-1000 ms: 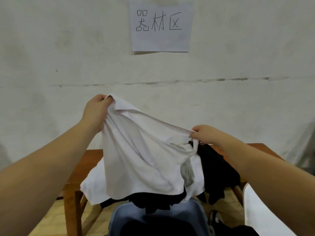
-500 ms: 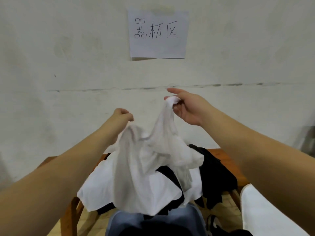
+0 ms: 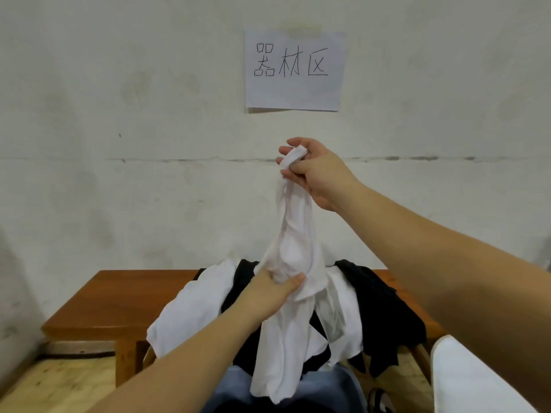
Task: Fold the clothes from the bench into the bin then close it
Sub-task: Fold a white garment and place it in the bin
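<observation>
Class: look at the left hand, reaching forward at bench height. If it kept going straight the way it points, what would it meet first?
The left hand already grips the hanging white garment. Straight past that, probably the wall behind the bench, though depth is unclear.

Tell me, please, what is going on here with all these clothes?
A person is sorting laundry at a wooden bench. Their right hand holds a white garment up by one end, so it hangs in a long bunch. Their left hand grips it lower down. More white and black clothes lie heaped on the bench. The blue bin sits below, right under the hanging garment. The garment is not folded yet.
</observation>
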### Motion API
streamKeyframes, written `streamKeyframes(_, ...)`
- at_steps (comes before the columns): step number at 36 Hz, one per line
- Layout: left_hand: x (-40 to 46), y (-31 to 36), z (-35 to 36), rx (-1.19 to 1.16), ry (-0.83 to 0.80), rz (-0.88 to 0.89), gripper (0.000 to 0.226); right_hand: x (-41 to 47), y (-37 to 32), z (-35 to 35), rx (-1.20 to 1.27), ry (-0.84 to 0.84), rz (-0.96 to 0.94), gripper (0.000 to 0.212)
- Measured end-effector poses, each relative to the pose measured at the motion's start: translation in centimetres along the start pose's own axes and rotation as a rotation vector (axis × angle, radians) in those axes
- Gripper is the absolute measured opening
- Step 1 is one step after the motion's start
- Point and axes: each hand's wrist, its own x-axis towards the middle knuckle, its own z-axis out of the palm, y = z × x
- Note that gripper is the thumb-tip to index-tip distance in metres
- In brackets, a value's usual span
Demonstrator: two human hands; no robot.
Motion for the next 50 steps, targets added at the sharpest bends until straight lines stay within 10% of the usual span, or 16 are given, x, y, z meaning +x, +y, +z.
streamKeyframes(4,2.0,-0.9,0.0,-0.476,0.045,-0.232,0.102,0.1,-0.2,0.1,-0.019,0.03,-0.055,0.034)
streamKeyframes(6,2.5,-1.3,-0.6,-0.651,0.037,-0.276,0.069,0.2,-0.4,-0.2,-0.026,0.061,-0.077,0.027)
streamKeyframes(9,2.6,-1.5,-1.6,-0.703,0.049,-0.188,0.017,0.2,-0.8,-1.4,-0.088,0.1,-0.101,0.015)
streamKeyframes(20,2.6,1.9,-10.1,-0.864,0.131,0.115,0.02,-0.2,-1.6,-6.8,-0.873,0.312,0.018,0.024)
streamKeyframes(30,-0.8,8.2,-17.0,-0.628,0.263,0.36,0.027,-1.1,-1.8,-9.0,-0.098,0.008,0.51,0.019)
streamKeyframes(38,-2.3,13.9,-20.0,-0.941,0.234,0.556,0.031,-0.3,-4.1,-7.2,0.476,-0.054,0.207,0.028)
streamKeyframes(50,-2.3,12.8,-18.8,-0.736,0.166,0.582,0.019,-0.9,-3.1,-6.9,0.416,0.041,0.058,0.029)
